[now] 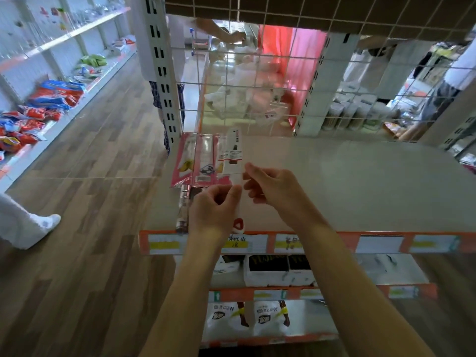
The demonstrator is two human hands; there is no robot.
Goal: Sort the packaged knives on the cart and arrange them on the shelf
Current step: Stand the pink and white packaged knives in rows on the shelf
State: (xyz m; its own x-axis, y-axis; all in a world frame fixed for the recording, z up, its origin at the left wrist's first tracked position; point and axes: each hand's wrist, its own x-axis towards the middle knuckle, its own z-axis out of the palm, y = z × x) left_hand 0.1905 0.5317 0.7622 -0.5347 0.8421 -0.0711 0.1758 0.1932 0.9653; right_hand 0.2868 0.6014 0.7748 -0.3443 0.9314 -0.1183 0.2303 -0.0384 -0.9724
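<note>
Left grip (216, 207) is pinching the white packaged knife (233, 153) on its lower half, fingers curled on it. Right grip (270, 188) is pinching the same pack's edge just across from it. The pack is running lengthwise away from the body over the shelf (347, 191). Can't tell if it's touching the board or hanging just above.

Risks, my read:
- Both pinches are sitting on a narrow, slick-looking sleeve, so one grip letting go early is likely leaving the pack swinging or sliding.
- The pack's near, red-marked end is sitting right at the shelf's front lip. Releasing there is risking it tipping off.
- The far end is overlapping the pink packs (198, 161) just left-beyond the grip. Pushing in is risking knocking that row crooked or mixing sorts.

The clear-wrapped long item (183, 210) lying directly left of the left grip, near the lip, is crowding that side. The shelf board is extending well right of the grip. The wire mesh (257, 73) beyond is capping depth. Sitting below the grip: price-label strip (381, 243) and boxed goods (268, 273) on the lower shelf. Cart isn't showing.
</note>
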